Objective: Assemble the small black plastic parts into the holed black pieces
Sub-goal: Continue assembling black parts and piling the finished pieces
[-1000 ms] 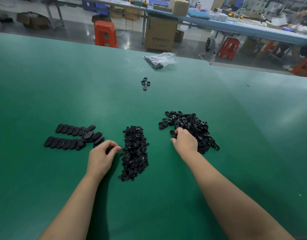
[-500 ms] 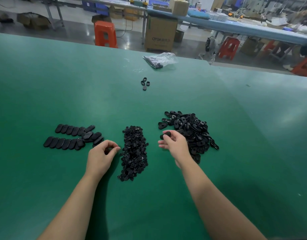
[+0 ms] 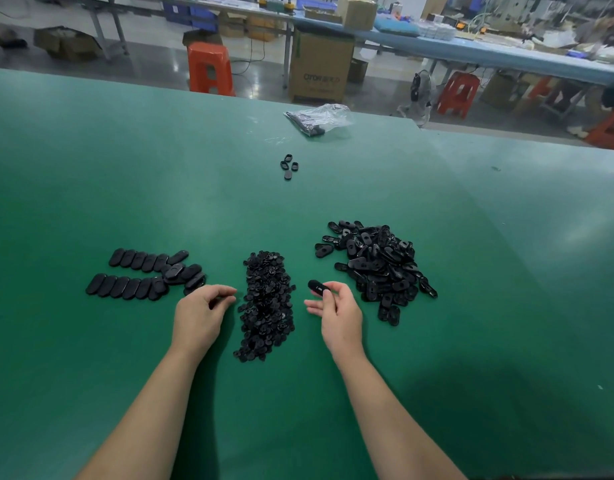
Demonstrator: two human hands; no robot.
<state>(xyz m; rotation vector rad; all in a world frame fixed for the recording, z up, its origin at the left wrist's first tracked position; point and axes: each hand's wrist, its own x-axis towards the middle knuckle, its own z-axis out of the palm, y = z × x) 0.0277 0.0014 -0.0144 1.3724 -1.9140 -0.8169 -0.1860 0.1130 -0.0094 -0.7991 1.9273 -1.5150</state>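
— Holed black piece (image 3: 318, 288) sits pinched at the fingertips of the right hand (image 3: 338, 315), raised just off the green table (image 3: 91, 168), between the middle heap and the right-hand one. What's the left doing?

— The left hand (image 3: 198, 315) rests at the near-left flank of the small black plastic parts (image 3: 267, 306), fingers curled in. Something dark may be pinched there, but I cannot tell.

— How would you do this step well?

— I'd take a single small part, turn the held piece so its hole faces up, line the two up square, then press straight in until it seats. Tilting probably jams it.

— And then?

— Lay it with the finished rows (image 3: 146, 275) toward the left edge. The unfilled pile (image 3: 378, 261) waits just beyond the right hand. Farther out lie a few loose pieces (image 3: 289, 166), and a plastic bag (image 3: 319, 117) near the far edge.
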